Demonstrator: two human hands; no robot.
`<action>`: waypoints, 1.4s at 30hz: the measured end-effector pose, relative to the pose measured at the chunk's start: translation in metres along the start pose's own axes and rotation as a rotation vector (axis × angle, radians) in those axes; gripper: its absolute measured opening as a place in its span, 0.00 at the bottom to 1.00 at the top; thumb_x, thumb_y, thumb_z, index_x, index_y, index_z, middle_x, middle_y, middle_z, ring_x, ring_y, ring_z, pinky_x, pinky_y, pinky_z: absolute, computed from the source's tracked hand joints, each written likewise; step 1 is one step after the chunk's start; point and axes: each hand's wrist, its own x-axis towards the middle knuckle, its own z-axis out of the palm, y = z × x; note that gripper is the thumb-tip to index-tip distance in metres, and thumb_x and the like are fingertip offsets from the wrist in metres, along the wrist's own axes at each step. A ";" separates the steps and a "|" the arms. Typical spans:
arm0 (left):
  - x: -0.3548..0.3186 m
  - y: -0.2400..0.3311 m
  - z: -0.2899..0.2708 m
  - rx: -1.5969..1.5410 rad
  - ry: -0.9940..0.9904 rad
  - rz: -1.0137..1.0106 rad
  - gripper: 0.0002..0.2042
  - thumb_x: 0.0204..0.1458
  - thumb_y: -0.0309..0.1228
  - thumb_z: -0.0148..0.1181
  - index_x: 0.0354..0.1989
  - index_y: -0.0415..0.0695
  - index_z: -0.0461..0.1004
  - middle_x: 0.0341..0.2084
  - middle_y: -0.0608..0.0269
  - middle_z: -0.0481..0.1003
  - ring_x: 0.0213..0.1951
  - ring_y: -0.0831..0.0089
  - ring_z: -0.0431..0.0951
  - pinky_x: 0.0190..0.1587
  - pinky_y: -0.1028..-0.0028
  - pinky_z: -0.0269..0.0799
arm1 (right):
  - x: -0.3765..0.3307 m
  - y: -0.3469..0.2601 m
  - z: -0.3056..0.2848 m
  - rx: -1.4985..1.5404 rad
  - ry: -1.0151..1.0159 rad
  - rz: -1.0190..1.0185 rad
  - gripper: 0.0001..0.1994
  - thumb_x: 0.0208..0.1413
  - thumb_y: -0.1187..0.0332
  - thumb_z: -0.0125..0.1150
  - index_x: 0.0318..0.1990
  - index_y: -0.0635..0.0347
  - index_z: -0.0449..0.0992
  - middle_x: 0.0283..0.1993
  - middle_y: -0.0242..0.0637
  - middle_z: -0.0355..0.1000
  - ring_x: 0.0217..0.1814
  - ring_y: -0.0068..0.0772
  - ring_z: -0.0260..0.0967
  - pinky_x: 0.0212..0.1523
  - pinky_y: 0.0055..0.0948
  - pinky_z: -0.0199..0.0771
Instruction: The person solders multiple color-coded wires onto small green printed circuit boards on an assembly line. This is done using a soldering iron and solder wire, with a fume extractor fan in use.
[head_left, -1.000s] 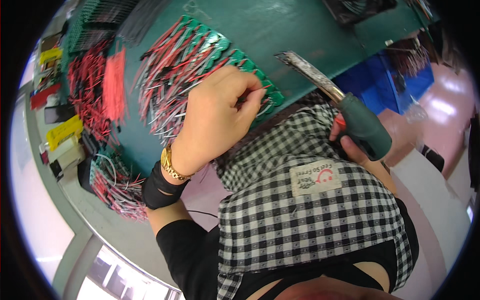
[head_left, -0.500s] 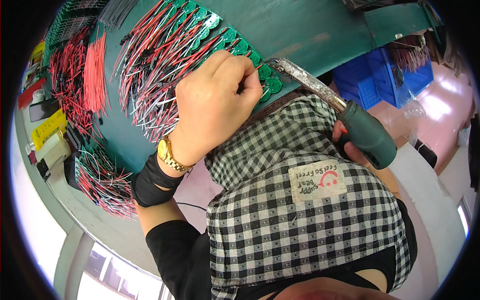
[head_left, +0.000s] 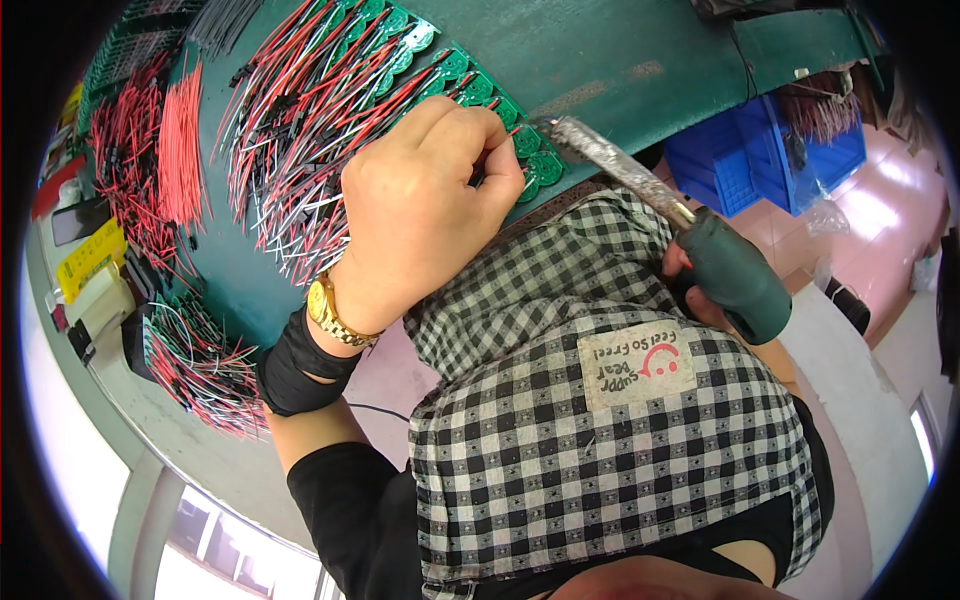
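My left hand point(head_left: 430, 195), wearing a gold watch and a black wrist wrap, is closed in a pinch over the near end of the green circuit boards point(head_left: 455, 65). A short red wire end point(head_left: 514, 131) shows at its fingers; the fingertips themselves are mostly hidden. My right hand point(head_left: 703, 300) is wrapped around the dark green handle of a soldering iron point(head_left: 625, 165), largely behind that handle. The iron's tip points left, close to the board's round pads beside my left fingers. Red, black and white wires point(head_left: 300, 150) fan out leftward from the boards.
Bundles of red wires point(head_left: 182, 150) and black-and-red wires point(head_left: 125, 150) lie at the left on the green table point(head_left: 660, 40). Another wired pile point(head_left: 200, 365) sits at the near left. Blue bins point(head_left: 720, 165) stand right of the table. A checked apron point(head_left: 600, 470) covers my lap.
My left hand has shifted slightly left, still pinched. The soldering iron has barely moved, its handle dipping a little. The view has drifted slightly.
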 end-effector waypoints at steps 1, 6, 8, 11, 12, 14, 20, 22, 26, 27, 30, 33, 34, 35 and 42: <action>0.000 0.000 0.000 0.002 0.004 -0.003 0.05 0.38 0.18 0.62 0.23 0.41 0.72 0.18 0.66 0.71 0.18 0.78 0.72 0.19 0.81 0.65 | -0.002 -0.003 -0.003 0.046 -0.007 0.005 0.18 0.49 0.77 0.52 0.51 0.63 0.68 0.41 0.39 0.69 0.43 0.28 0.65 0.46 0.24 0.64; 0.000 0.000 0.000 -0.012 -0.008 -0.003 0.05 0.38 0.19 0.62 0.22 0.41 0.72 0.17 0.66 0.71 0.18 0.78 0.72 0.19 0.81 0.65 | 0.002 -0.002 -0.011 0.290 -0.066 0.204 0.20 0.53 0.75 0.51 0.55 0.62 0.65 0.41 0.42 0.67 0.44 0.30 0.64 0.46 0.28 0.66; 0.000 0.000 -0.001 -0.011 -0.008 -0.004 0.05 0.38 0.19 0.62 0.23 0.41 0.72 0.17 0.66 0.71 0.18 0.78 0.71 0.19 0.81 0.65 | 0.005 0.002 -0.009 0.386 0.010 -0.052 0.19 0.53 0.74 0.51 0.54 0.63 0.64 0.41 0.41 0.67 0.44 0.30 0.64 0.46 0.28 0.66; -0.001 0.002 -0.001 -0.005 -0.019 -0.009 0.05 0.38 0.18 0.62 0.23 0.40 0.72 0.18 0.66 0.71 0.18 0.77 0.72 0.19 0.80 0.65 | 0.003 0.000 -0.007 0.437 0.019 -0.033 0.18 0.52 0.72 0.52 0.52 0.63 0.64 0.42 0.39 0.66 0.44 0.29 0.64 0.46 0.28 0.65; -0.001 0.002 -0.002 0.002 -0.032 -0.011 0.05 0.38 0.18 0.62 0.23 0.40 0.72 0.18 0.66 0.71 0.19 0.77 0.72 0.20 0.80 0.65 | 0.003 -0.002 -0.009 0.433 0.024 -0.013 0.18 0.52 0.72 0.52 0.52 0.63 0.64 0.42 0.39 0.66 0.44 0.29 0.64 0.46 0.28 0.65; -0.001 0.003 -0.005 -0.011 -0.066 -0.007 0.06 0.39 0.18 0.63 0.25 0.40 0.73 0.20 0.65 0.71 0.20 0.77 0.72 0.20 0.80 0.66 | 0.006 -0.005 -0.017 0.198 -0.088 0.024 0.19 0.49 0.71 0.54 0.51 0.63 0.64 0.38 0.39 0.68 0.42 0.29 0.66 0.43 0.28 0.67; 0.007 -0.007 -0.023 -0.193 -0.205 0.082 0.07 0.41 0.18 0.65 0.28 0.41 0.75 0.28 0.64 0.72 0.22 0.76 0.71 0.23 0.80 0.66 | 0.017 -0.012 -0.019 0.235 0.041 -0.077 0.17 0.46 0.69 0.57 0.45 0.64 0.69 0.30 0.36 0.71 0.35 0.28 0.69 0.38 0.23 0.68; 0.005 -0.004 -0.023 -0.213 -0.240 -0.015 0.06 0.41 0.18 0.64 0.28 0.40 0.75 0.29 0.66 0.71 0.21 0.81 0.69 0.22 0.82 0.64 | 0.016 -0.015 -0.008 0.309 0.152 -0.037 0.12 0.45 0.68 0.58 0.38 0.62 0.72 0.28 0.34 0.70 0.32 0.27 0.68 0.35 0.22 0.68; 0.002 0.001 -0.009 -0.204 -0.089 -0.066 0.05 0.40 0.18 0.63 0.25 0.40 0.74 0.28 0.68 0.71 0.18 0.86 0.65 0.18 0.85 0.60 | 0.016 -0.018 -0.002 0.337 0.193 0.123 0.09 0.46 0.65 0.60 0.32 0.61 0.73 0.26 0.31 0.68 0.22 0.26 0.64 0.25 0.20 0.67; 0.001 0.001 -0.007 -0.204 -0.089 -0.070 0.05 0.40 0.18 0.63 0.25 0.40 0.74 0.28 0.68 0.71 0.18 0.86 0.65 0.18 0.85 0.60 | 0.014 -0.019 -0.003 0.301 0.177 0.061 0.09 0.47 0.65 0.60 0.32 0.60 0.73 0.25 0.31 0.68 0.20 0.26 0.63 0.23 0.20 0.67; 0.001 0.002 -0.001 -0.156 -0.018 -0.038 0.05 0.40 0.18 0.63 0.24 0.41 0.73 0.26 0.69 0.71 0.17 0.86 0.65 0.18 0.85 0.59 | 0.003 -0.023 -0.010 0.310 0.015 0.467 0.10 0.45 0.70 0.59 0.37 0.62 0.71 0.28 0.30 0.68 0.23 0.25 0.63 0.27 0.18 0.67; 0.002 0.002 0.000 -0.123 -0.003 -0.045 0.06 0.39 0.19 0.63 0.23 0.42 0.73 0.25 0.70 0.72 0.17 0.86 0.65 0.17 0.84 0.58 | 0.002 -0.011 -0.004 0.185 0.045 0.263 0.15 0.44 0.69 0.61 0.41 0.62 0.72 0.32 0.33 0.72 0.31 0.27 0.69 0.34 0.23 0.71; 0.002 0.002 0.000 -0.115 -0.003 -0.038 0.06 0.38 0.19 0.63 0.23 0.42 0.73 0.25 0.70 0.72 0.16 0.86 0.64 0.17 0.84 0.58 | 0.002 -0.007 -0.001 0.143 0.057 0.194 0.17 0.43 0.68 0.62 0.43 0.61 0.73 0.34 0.34 0.74 0.34 0.28 0.72 0.36 0.24 0.72; 0.001 0.002 -0.001 -0.107 -0.004 -0.031 0.06 0.38 0.19 0.63 0.23 0.42 0.73 0.25 0.70 0.72 0.16 0.85 0.64 0.17 0.84 0.58 | 0.001 -0.004 0.000 0.119 0.087 0.102 0.18 0.43 0.68 0.62 0.44 0.61 0.73 0.35 0.34 0.75 0.36 0.29 0.74 0.39 0.26 0.73; 0.002 0.003 0.000 -0.101 0.006 -0.034 0.06 0.37 0.19 0.63 0.22 0.42 0.73 0.25 0.70 0.72 0.15 0.86 0.63 0.16 0.84 0.58 | -0.007 0.003 0.005 0.183 0.171 0.108 0.19 0.41 0.69 0.64 0.44 0.60 0.74 0.37 0.34 0.76 0.38 0.28 0.74 0.41 0.23 0.73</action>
